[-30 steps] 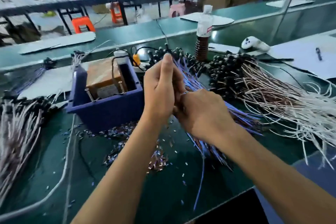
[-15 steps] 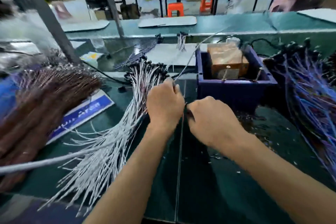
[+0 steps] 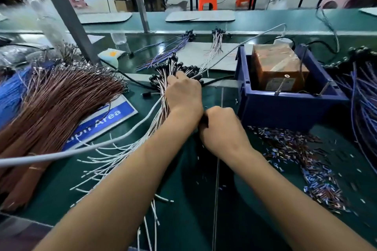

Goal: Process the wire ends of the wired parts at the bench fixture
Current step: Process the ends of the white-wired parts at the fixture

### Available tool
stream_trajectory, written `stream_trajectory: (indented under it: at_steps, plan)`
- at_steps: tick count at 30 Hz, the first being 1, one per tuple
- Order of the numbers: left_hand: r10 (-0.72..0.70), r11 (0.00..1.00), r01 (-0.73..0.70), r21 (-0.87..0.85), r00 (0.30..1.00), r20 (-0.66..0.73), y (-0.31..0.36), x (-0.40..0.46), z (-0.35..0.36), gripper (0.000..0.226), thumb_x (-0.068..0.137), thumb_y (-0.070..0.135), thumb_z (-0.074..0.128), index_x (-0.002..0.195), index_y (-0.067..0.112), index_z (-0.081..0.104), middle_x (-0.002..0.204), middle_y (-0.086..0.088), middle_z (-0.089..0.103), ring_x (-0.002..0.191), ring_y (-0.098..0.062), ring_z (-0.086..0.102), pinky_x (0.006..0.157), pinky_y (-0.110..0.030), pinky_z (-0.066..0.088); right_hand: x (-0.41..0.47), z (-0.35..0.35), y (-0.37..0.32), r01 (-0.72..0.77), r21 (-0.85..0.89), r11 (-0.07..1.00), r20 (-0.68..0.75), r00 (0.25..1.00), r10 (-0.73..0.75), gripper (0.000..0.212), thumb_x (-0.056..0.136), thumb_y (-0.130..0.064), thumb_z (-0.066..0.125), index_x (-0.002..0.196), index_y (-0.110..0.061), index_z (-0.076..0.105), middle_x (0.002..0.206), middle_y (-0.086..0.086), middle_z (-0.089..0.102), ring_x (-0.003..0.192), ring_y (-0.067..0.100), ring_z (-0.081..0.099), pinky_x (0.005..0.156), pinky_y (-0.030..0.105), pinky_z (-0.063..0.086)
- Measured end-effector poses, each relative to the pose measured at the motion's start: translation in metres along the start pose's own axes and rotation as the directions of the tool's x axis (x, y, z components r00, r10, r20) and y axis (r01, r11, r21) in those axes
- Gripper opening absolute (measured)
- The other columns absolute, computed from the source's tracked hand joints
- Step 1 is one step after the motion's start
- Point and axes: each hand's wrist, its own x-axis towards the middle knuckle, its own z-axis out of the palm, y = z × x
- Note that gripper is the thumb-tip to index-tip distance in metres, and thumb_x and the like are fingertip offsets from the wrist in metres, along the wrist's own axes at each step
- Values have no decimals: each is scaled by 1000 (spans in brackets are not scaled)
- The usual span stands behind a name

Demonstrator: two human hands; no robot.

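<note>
At a green table (image 3: 183, 220), the left hand (image 3: 183, 96) grasps a bundle of white-wired parts (image 3: 163, 108) left of the blue fixture bin (image 3: 285, 112); the right hand (image 3: 221, 128) is clenched, contents hidden.

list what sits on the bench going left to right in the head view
brown wire bundle → blue area sign → white-wired parts under the left hand → right hand → blue bin → blue-wired parts
</note>
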Motion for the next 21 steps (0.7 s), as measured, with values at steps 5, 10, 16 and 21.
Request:
stream_trajectory:
  at_steps: [5,10,16,21]
  plan:
    - [-41,999,41,6,997,71,-3,6,-10,34,99,3,51,131,3,63,134,-16,44,123,-35,49,88,-37,51,3,-5,-2,-13,84,996,-31,999,16,22,94,-21,58,78,-8,64,70,11,60,68,39,55,59,34,46]
    - [-73,986,81,-144,996,59,-6,0,-22,35,90,14,65,124,6,64,129,-20,55,118,-37,56,86,-38,50,-1,-8,3,-82,243,966,8,997,83,31,97,-27,62,71,-9,64,71,11,68,76,35,64,68,39,54]
    - [-159,663,49,-747,984,-77,6,-11,-65,23,98,25,48,112,7,51,101,-15,71,94,-37,66,76,-39,48,-2,-12,-4,-87,608,789,21,995,94,14,104,-22,54,112,-18,65,105,0,73,102,24,68,94,52,53]
    - [-215,-91,1,-996,976,21,26,-10,-113,2,102,14,45,102,13,47,85,-5,61,69,-18,55,59,-39,47,-12,-35,-11,26,902,431,-50,998,45,29,112,-16,44,109,1,67,94,4,70,90,11,63,84,28,51]
